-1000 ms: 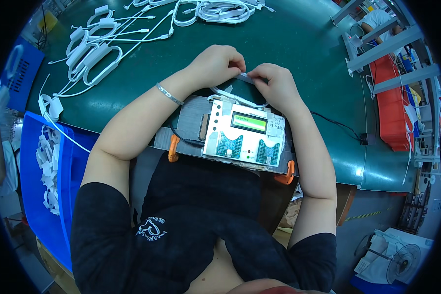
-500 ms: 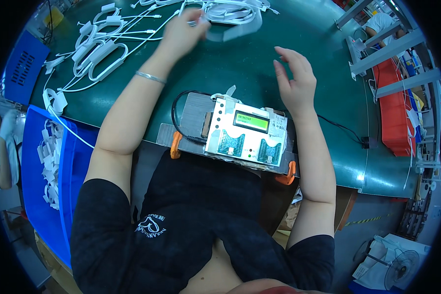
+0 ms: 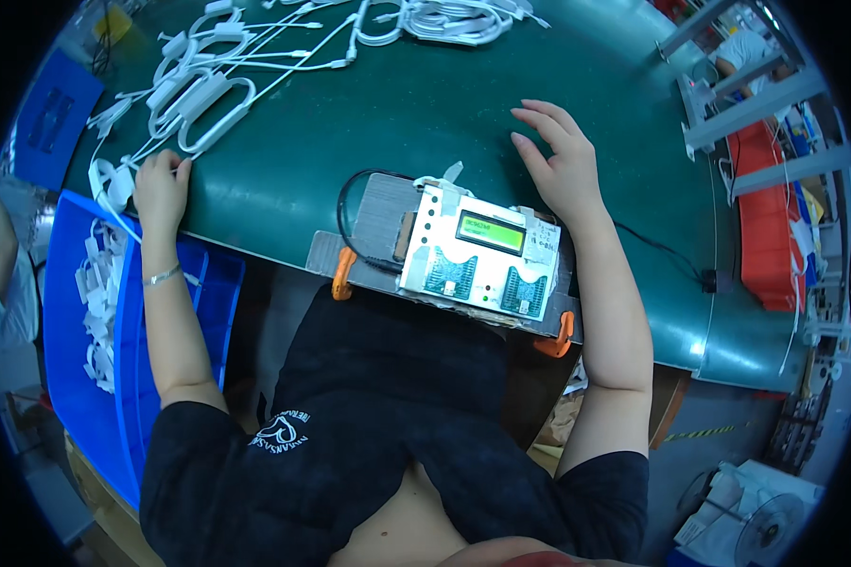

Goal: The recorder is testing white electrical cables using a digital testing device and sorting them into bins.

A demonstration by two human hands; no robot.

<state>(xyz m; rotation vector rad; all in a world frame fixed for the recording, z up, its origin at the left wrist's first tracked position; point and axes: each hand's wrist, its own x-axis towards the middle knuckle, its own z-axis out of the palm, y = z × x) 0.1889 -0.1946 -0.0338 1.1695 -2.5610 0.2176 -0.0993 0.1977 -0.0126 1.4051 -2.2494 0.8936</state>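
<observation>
My left hand [image 3: 163, 189] is at the table's left edge, its fingers curled down by the white cables [image 3: 213, 109]. What its fingertips pinch, if anything, is hidden. Just left of it, a white cable with a white wrap [image 3: 113, 185] hangs over the edge. My right hand [image 3: 563, 161] holds nothing; its fingers are apart above the green table, beyond the tester. That tester [image 3: 482, 250] is a white box with a lit green display and two small green circuit boards, mounted on a grey plate [image 3: 376, 213] at the near edge.
Orange clamps [image 3: 344, 274] grip the plate at the table edge. A blue bin [image 3: 85, 397] with white pieces stands at the left. A coiled bundle of white cables [image 3: 459, 21] lies at the far side. Red bins [image 3: 764, 222] and metal frame bars stand at right.
My left hand has come from the coiled cables at the far side down to the table's left edge. A white strip blurred beside that coil has settled. My right hand has shifted only slightly.
</observation>
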